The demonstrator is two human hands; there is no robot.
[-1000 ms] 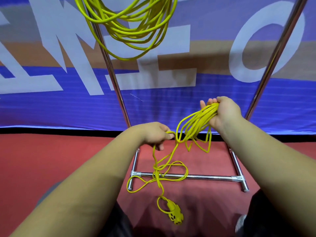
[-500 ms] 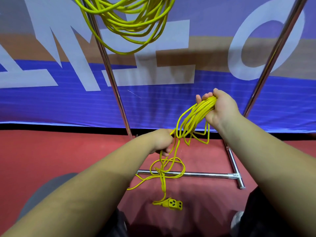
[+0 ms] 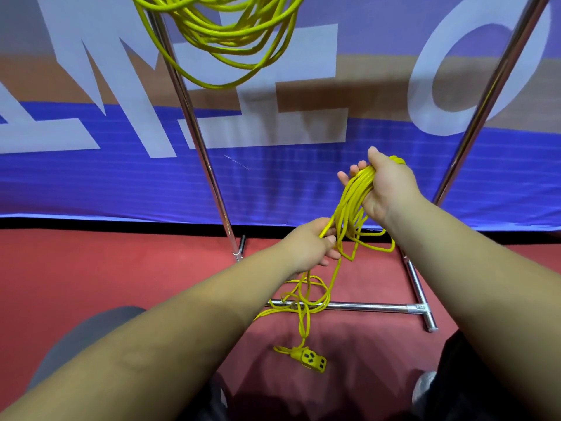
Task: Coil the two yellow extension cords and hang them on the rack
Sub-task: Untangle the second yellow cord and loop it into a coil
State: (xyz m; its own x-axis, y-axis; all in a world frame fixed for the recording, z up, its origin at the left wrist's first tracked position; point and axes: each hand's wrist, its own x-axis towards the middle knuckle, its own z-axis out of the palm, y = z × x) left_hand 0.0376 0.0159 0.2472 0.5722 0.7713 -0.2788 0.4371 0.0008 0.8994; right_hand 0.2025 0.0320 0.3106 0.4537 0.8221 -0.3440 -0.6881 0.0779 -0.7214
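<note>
Gripping a bundle of thin yellow extension cord loops, the right hand holds it raised. The left hand pinches one strand below. Its loose tail drops to a yellow socket block.

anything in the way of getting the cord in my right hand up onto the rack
Nothing visible stands above the coil, though the top rail is out of frame. The hung cord hangs by the left post. The loose tail lies across the base bar and might catch.

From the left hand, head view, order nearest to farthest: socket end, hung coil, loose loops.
1. Loose loops, just below the left hand, across the base bar.
2. Socket end, on the floor.
3. Hung coil, top, on the rack.
</note>
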